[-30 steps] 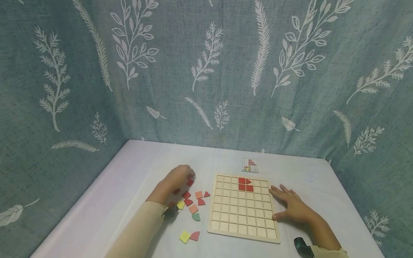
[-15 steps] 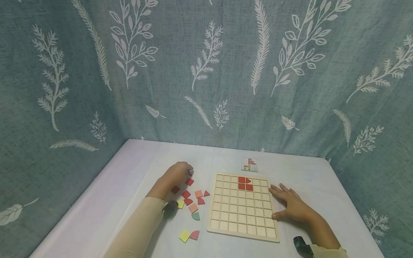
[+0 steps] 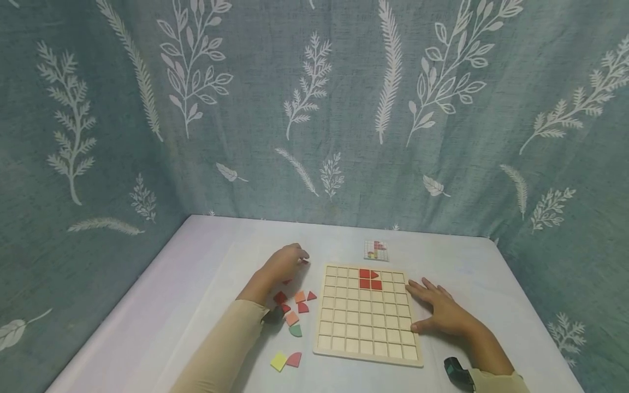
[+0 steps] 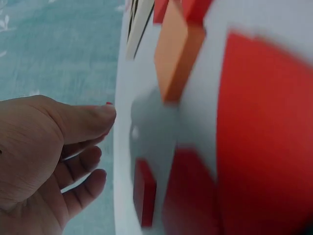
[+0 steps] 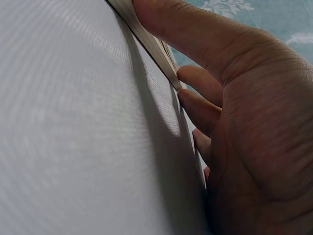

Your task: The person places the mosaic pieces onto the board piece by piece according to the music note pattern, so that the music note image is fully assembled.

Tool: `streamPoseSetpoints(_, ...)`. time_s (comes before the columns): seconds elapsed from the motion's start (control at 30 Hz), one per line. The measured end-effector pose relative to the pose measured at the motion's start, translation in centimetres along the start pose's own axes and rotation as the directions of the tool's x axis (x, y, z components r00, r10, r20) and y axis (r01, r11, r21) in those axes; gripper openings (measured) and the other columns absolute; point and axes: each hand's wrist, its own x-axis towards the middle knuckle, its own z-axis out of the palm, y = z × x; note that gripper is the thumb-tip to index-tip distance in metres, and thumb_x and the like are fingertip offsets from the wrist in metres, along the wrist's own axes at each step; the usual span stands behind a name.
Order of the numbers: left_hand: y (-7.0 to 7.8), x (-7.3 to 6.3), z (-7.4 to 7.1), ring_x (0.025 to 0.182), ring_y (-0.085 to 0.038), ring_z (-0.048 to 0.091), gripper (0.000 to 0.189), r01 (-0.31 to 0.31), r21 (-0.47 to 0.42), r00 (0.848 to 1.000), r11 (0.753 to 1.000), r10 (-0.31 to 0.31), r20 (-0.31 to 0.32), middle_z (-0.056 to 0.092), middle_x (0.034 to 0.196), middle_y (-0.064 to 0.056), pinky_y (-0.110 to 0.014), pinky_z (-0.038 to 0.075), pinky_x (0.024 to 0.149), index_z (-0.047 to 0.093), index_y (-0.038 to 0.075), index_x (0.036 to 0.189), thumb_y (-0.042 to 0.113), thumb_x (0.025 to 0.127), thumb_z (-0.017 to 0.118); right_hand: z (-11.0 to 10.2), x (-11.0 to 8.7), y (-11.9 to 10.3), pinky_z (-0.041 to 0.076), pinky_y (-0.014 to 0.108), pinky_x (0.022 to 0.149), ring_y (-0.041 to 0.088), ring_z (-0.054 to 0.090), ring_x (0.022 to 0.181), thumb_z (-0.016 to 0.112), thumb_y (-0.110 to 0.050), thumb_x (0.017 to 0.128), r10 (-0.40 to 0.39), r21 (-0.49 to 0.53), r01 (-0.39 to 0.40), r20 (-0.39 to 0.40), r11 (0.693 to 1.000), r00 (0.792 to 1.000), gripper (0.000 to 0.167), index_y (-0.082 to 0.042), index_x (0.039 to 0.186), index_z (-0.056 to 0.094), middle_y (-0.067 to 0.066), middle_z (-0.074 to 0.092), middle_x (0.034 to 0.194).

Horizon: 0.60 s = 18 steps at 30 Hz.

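Observation:
Above the table, left of the wooden grid board (image 3: 344,316), my left hand (image 3: 285,265) pinches a small red tile (image 3: 305,262) between thumb and fingertips. Only a sliver of this tile (image 4: 108,103) shows past the thumb in the left wrist view; its shape is hidden. My right hand (image 3: 439,308) rests with spread fingers along the board's right edge, the thumb (image 5: 171,19) against its side in the right wrist view. Several red tiles (image 3: 365,283) sit in the board's upper cells, one of them pointed.
Loose tiles lie left of the board: an orange square (image 3: 300,296), a red triangle (image 3: 312,296), a green quarter-circle (image 3: 295,331), a yellow square (image 3: 278,362) and a pink-red quarter-circle (image 3: 294,359). A small pattern card (image 3: 375,250) lies behind the board. Patterned curtains (image 3: 245,191) surround the table.
My left hand has moved right, away from the red tiles toward the board, with the red tile in its fingertips. My right hand stays at the board's edge. The head view has shifted slightly.

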Motion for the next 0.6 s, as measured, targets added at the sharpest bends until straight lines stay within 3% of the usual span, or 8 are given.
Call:
streamPoseSetpoints(0.2, 1.6, 0.4, 0.7, 0.095, -0.017, 0.060, 0.015, -0.158, -0.018, 0.986, 0.987, 0.157, -0.049, 0.060, 0.097, 0.002, -0.034, 0.049, 0.087, 0.073, 0.011, 0.106, 0.016, 0.094, 0.065, 0.0, 0.1, 0.2, 0.003, 0.061, 0.110, 0.044, 0.012, 0.143, 0.079, -0.064, 0.059, 0.005, -0.010, -0.005, -0.001, 1.000, 1.000, 0.111, -0.008, 0.147, 0.042, 0.015, 0.033, 0.153)
streamPoseSetpoints(0.37, 3.2, 0.5, 1.4, 0.094, -0.011, 0.058, 0.016, -0.139, -0.106, 0.990, 0.985, 0.141, 0.006, 0.056, 0.098, 0.009, -0.031, 0.048, 0.090, 0.071, 0.016, 0.109, 0.019, 0.097, 0.061, 0.1, 0.2, 0.3, 0.002, 0.060, 0.111, 0.042, 0.012, 0.143, 0.079, -0.066, 0.058, 0.021, -0.009, -0.021, 0.001, 1.000, 1.000, 0.113, -0.009, 0.148, 0.041, 0.014, 0.032, 0.154)
streamPoseSetpoints(0.43, 4.0, 0.6, 1.6, 0.093, -0.008, 0.056, 0.016, -0.143, -0.115, 0.989, 0.983, 0.146, 0.023, 0.055, 0.098, 0.012, -0.029, 0.047, 0.091, 0.071, 0.018, 0.109, 0.015, 0.094, 0.065, 0.2, 0.2, 0.3, 0.002, 0.059, 0.111, 0.042, 0.012, 0.143, 0.079, -0.067, 0.057, 0.030, -0.008, -0.030, 0.002, 1.000, 1.000, 0.114, -0.010, 0.148, 0.041, 0.013, 0.032, 0.154)
streamPoseSetpoints(0.6, 6.1, 1.8, 2.3, 0.087, -0.006, 0.057, 0.015, -0.247, -0.044, 0.969, 0.968, 0.248, 0.017, 0.056, 0.091, 0.012, -0.026, 0.048, 0.086, 0.073, 0.019, 0.103, 0.014, 0.089, 0.070, 0.4, 0.2, 0.4, 0.002, 0.058, 0.112, 0.040, 0.012, 0.144, 0.079, -0.067, 0.056, 0.044, -0.006, -0.044, 0.001, 0.999, 0.999, 0.115, -0.011, 0.148, 0.041, 0.011, 0.032, 0.154)
